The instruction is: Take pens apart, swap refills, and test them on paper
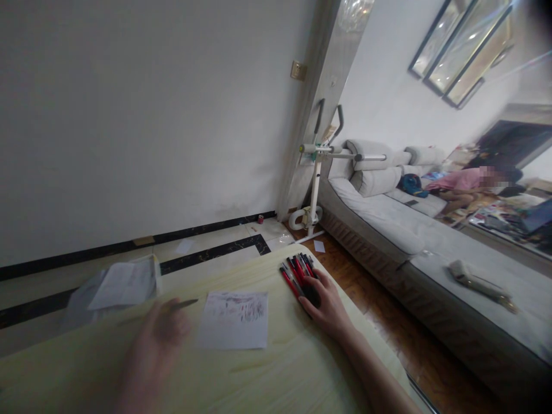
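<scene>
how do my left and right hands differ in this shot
The left hand is blurred; the right hand is much sharper. The left hand holds a slim dark object, while the right hand touches a cluster of red and black pens. The left hand is left of the marked paper, the right hand right of it. Both are bare.

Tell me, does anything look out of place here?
Perhaps: a white sheet lies on the wooden floor near the sofa, and a small red object sits near the baseboard. Both look dropped, unlike the scribbled paper on the table.
</scene>
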A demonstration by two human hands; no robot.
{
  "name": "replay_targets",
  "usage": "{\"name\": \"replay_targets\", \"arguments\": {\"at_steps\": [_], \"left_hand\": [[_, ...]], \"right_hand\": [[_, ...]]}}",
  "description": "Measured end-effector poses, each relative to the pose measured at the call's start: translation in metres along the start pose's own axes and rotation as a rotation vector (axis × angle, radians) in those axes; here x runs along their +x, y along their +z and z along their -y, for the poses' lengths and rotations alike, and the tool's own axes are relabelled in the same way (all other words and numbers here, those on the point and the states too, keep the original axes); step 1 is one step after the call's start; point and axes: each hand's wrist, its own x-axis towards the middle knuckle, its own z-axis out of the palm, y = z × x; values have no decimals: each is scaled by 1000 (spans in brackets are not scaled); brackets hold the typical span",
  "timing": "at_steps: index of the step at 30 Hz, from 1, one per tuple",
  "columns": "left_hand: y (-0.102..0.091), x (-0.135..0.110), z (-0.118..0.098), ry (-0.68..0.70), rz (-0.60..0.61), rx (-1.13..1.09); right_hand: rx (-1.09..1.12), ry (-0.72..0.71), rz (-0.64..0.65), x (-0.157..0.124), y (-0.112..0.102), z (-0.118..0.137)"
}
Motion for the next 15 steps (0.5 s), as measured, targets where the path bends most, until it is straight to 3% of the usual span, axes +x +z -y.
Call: {"name": "replay_targets", "arguments": {"at_steps": [5,15], "left_hand": [[-4,4,0,-74,19,-55],[-7,7,2,-62,70,-71]], "right_hand": [[2,-43,-3,0,-1,0],[-31,-114,-5,1,3,-2]]}}
